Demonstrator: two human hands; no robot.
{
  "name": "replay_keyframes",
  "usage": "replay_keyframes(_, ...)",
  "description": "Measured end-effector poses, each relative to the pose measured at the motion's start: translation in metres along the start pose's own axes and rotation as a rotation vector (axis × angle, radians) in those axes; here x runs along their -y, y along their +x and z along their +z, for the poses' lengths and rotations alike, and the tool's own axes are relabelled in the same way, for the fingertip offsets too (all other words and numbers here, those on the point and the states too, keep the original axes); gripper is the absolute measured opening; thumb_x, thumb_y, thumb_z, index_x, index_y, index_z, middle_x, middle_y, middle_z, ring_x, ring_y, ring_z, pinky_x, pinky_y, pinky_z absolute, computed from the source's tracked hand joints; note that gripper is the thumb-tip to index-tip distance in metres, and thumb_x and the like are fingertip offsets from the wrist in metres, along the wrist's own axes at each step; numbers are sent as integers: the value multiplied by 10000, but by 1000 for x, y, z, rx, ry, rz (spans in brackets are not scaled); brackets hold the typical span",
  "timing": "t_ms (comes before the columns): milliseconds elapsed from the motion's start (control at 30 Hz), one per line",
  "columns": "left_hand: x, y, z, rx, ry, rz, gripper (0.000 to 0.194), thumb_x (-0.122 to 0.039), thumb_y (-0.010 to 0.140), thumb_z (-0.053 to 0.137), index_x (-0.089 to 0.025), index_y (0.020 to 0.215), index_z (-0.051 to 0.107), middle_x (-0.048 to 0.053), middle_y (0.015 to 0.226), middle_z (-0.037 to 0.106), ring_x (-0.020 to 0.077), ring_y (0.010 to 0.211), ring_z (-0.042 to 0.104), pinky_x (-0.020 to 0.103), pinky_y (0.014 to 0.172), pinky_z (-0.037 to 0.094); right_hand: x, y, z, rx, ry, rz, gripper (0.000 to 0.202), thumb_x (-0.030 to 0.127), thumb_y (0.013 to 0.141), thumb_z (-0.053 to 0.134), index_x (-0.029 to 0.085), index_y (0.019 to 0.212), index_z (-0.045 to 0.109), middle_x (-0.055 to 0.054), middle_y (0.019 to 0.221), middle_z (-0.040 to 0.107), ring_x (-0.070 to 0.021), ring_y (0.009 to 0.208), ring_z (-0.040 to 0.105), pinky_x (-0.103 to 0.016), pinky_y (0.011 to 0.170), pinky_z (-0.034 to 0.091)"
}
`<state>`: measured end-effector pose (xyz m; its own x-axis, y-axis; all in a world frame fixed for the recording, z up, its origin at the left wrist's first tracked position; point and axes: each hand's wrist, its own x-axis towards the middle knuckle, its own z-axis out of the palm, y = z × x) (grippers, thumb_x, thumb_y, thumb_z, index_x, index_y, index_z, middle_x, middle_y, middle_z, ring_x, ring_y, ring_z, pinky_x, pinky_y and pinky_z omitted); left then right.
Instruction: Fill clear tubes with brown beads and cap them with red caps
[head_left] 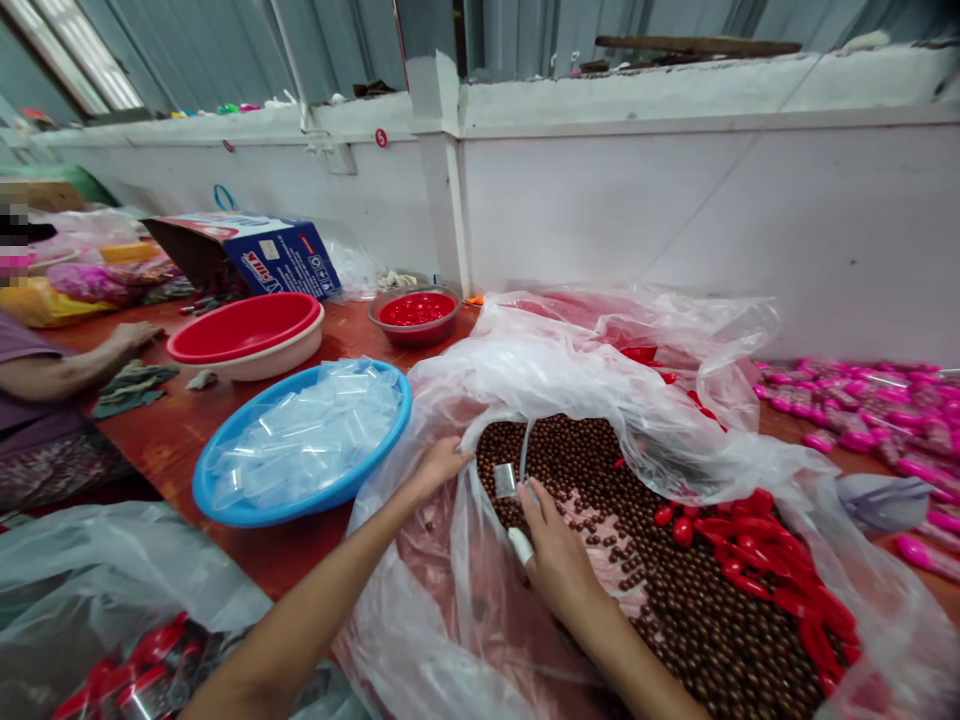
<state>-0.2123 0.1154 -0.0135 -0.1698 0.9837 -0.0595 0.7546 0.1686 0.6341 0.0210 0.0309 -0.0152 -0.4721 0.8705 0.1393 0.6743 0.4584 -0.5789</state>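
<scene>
My left hand (442, 462) is closed on the edge of a large clear plastic bag (450, 590), at the bag's left side. Inside the opened bag lies a heap of small round brown balls (697, 610). My right hand (559, 560) reaches over the balls, with a white cover on its thumb. At its fingertips is a small clear plastic container (505, 480); the exact grip is partly hidden. A thin pale strip (526, 448) rises beside those fingers. Red plastic pieces (780, 570) lie on the balls at the right.
A blue basin (300, 512) of clear plastic pieces stands left of the bag. Behind it are a red basin (247, 328), a bowl of red pieces (417, 308) and a cardboard box (281, 262). Pink-capped items (862, 400) lie right. A person's arm (82, 365) is at far left.
</scene>
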Motion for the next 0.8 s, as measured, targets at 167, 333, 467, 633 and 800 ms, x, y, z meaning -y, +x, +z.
replay_keyframes(167,-15,-5,-18,-171,84,28,174,-186,799,362,-155,934,468,44,796,572,177,731,546,292,686,409,2,-13,16,158,12,-48,540,161,819,469,167,1350,370,-119,1448,277,-268,1310,290,-437,1051,295)
replay_keyframes(333,-38,-8,-37,-283,180,167,246,-146,794,374,-187,1035,405,51,875,577,191,788,571,288,730,401,6,-12,8,263,87,-82,549,189,838,459,200,1372,330,-85,1431,321,-238,1301,318,-423,1055,292)
replay_keyframes(467,-37,-8,-41,-245,352,167,211,-172,811,377,-186,1015,427,43,822,575,200,745,573,296,694,417,-4,-6,-7,269,128,-117,547,141,817,449,210,1353,365,-78,1418,348,-214,1274,369,-387,1031,335)
replay_keyframes(633,-47,-18,-37,-379,432,302,300,-121,765,416,-164,1052,492,107,1025,547,249,1009,503,384,897,381,-40,25,-33,96,35,-95,581,-2,700,417,191,1238,520,-60,1310,501,-169,1200,462,-325,1014,361)
replay_keyframes(800,-80,-14,-14,-80,99,563,378,-57,745,359,-204,1011,585,45,1029,594,171,990,535,303,915,408,-98,84,-92,-46,-77,16,641,-67,623,352,81,1223,519,-124,1276,524,-200,1204,457,-362,1034,335)
